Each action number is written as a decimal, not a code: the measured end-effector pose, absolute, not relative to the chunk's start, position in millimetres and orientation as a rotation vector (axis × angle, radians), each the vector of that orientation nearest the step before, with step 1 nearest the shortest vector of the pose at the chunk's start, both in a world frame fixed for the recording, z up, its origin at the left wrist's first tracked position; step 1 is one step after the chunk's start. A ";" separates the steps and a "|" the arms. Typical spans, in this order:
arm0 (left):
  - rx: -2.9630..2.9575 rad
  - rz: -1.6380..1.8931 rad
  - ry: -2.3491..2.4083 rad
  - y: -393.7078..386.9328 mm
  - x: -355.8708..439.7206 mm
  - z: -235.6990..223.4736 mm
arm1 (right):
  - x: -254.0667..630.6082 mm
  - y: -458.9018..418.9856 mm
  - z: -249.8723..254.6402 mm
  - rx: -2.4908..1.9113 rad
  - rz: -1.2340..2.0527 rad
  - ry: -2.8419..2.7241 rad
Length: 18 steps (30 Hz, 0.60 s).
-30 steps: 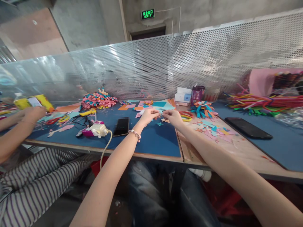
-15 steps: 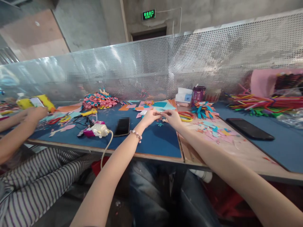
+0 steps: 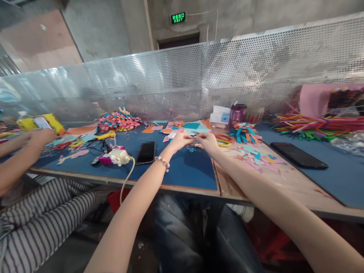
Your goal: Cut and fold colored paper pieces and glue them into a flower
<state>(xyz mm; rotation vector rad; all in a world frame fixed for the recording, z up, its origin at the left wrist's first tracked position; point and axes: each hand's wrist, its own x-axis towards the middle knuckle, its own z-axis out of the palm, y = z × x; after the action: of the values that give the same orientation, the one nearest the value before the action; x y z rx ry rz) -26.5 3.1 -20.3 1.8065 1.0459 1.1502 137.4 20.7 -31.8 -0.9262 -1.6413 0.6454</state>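
Over the blue mat, my left hand [image 3: 182, 140] and my right hand [image 3: 208, 142] meet with their fingertips close together. Both are closed in a pinch on something small that I cannot make out. A small teal paper piece [image 3: 192, 149] lies on the mat just below them. Right beside my right hand are scissors [image 3: 223, 140] with red and yellow handles. Behind the hands lie sheets of teal paper [image 3: 192, 126] and orange paper [image 3: 148, 129], with an orange paper flower [image 3: 179, 124] among them.
A phone [image 3: 146, 152] and a power strip [image 3: 116, 156] with its cord lie left of my arms. Paper scraps [image 3: 260, 157], a paper-strip bundle [image 3: 244, 132] and a black phone [image 3: 298, 155] are at right. A co-worker's hands [image 3: 42, 136] are at far left. A perforated metal panel [image 3: 170, 83] stands behind.
My hands stay almost in the same place, with the fingertips shifting only slightly. The whole view has moved a little.
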 end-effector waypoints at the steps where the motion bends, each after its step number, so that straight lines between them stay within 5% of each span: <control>1: 1.813 1.151 1.050 3.0 -26.7 -20.1 | 137.7 20.8 -31.3 -0.921 0.651 -1.647; 18: 1.749 1.239 1.038 -4.4 -29.4 -13.5 | 141.7 27.1 -30.5 -0.905 0.631 -1.706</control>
<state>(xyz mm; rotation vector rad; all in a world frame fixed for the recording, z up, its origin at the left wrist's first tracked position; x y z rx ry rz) -29.4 -4.4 -13.5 1.7486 1.0375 1.2391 141.7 27.1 -30.5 -0.9052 -1.7062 0.6307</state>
